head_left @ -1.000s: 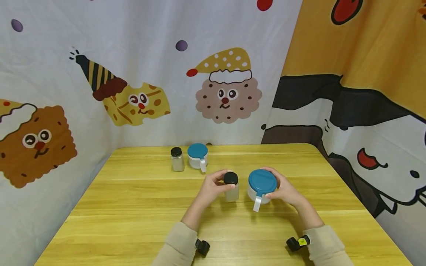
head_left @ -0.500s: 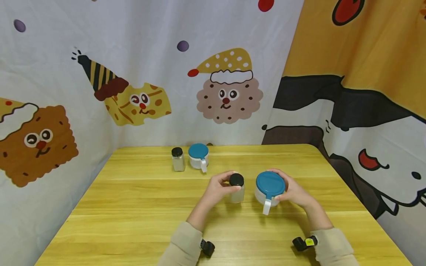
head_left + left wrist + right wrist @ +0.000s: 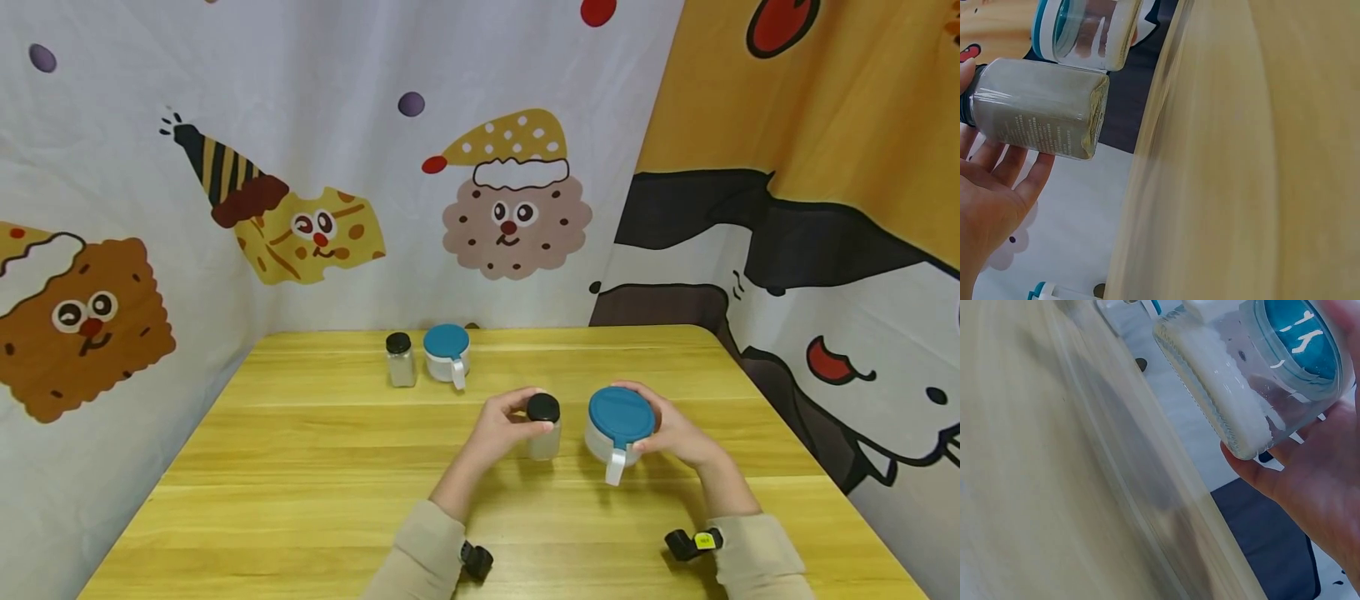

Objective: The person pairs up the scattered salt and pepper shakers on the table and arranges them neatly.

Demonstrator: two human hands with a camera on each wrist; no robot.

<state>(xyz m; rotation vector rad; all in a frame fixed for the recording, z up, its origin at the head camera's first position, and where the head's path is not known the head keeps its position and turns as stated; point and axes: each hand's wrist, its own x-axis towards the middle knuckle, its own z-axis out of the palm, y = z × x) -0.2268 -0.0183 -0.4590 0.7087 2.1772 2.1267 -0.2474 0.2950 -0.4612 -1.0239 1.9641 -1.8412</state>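
Observation:
My left hand grips a small glass spice jar near its black lid. Greyish powder fills much of this jar, and small print runs along its side. To its right, my right hand holds a clear round seasoning pot by its side, thumb and fingers around it. White grains lie in the pot. Its blue lid is closed, and a white handle points toward me. In both wrist views the jar and pot appear raised off the wooden table, a small gap between them.
At the back of the wooden table stand another black-lidded jar and another blue-lidded pot, side by side. A printed curtain hangs behind the table and along its sides.
Both hands have shifted right, carrying the spice jar and the seasoning pot with them. The jar and pot at the back have stayed in place.

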